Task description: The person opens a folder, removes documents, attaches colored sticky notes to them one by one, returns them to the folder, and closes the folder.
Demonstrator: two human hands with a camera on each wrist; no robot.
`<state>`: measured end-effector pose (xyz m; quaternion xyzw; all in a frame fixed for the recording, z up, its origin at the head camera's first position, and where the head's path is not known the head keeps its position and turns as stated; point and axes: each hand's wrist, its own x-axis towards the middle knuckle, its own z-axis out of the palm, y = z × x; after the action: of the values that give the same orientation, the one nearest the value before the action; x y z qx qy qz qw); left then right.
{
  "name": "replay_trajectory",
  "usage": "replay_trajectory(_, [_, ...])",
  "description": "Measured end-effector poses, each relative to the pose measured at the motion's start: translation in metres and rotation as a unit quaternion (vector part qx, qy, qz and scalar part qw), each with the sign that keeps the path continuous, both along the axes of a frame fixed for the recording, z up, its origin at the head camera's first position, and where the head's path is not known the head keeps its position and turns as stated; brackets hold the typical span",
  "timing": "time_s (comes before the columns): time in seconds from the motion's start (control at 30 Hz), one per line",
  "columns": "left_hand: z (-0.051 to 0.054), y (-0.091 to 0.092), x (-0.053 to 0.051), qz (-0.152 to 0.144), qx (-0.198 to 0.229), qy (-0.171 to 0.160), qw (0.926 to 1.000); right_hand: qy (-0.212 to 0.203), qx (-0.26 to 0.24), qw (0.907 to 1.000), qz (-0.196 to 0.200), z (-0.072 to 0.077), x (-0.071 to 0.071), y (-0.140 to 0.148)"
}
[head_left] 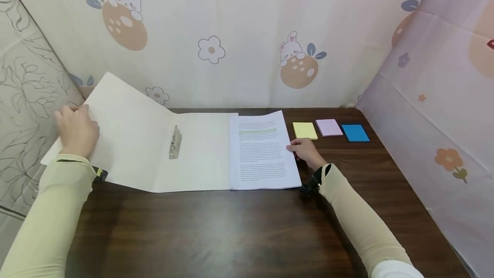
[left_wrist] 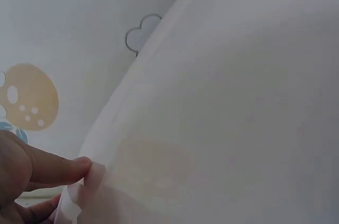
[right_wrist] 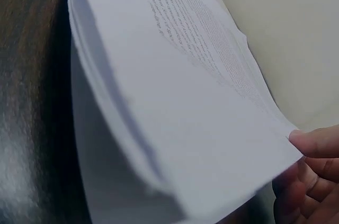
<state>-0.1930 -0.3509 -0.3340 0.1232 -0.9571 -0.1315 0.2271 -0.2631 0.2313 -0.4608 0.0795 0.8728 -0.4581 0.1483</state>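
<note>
A white ring binder (head_left: 200, 149) lies spread on the table, its metal ring clip (head_left: 175, 144) near the spine. My left hand (head_left: 78, 130) pinches the outer edge of the left cover (left_wrist: 212, 102), which is lifted off the table at a slant. Over the binder's right edge lies a stack of printed sheets (head_left: 262, 153) with a green highlighted line near the top. Its right edge is pinched between thumb and fingers of my right hand (head_left: 307, 151). In the right wrist view the sheets (right_wrist: 175, 102) bend upward toward that hand (right_wrist: 315, 173).
Beyond the right hand lie a yellow sticky-note pad (head_left: 305, 130), a pink one (head_left: 329, 127) and a blue one (head_left: 355, 132). Printed curtains (head_left: 247, 76) hang behind and at both sides of the dark wooden table (head_left: 200, 235).
</note>
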Motion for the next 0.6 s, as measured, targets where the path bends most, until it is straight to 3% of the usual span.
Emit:
replay_trajectory(0.3, [0.007, -0.020, 0.003, 0.031, 0.015, 0.020, 0.9992, -0.007, 0.003, 1.0000, 0.004, 0.006, -0.002, 0.007])
replay_trajectory(0.6, [0.006, -0.023, 0.005, 0.041, 0.009, -0.006, 0.9991, -0.022, 0.002, 0.9997, 0.002, 0.003, 0.001, 0.008])
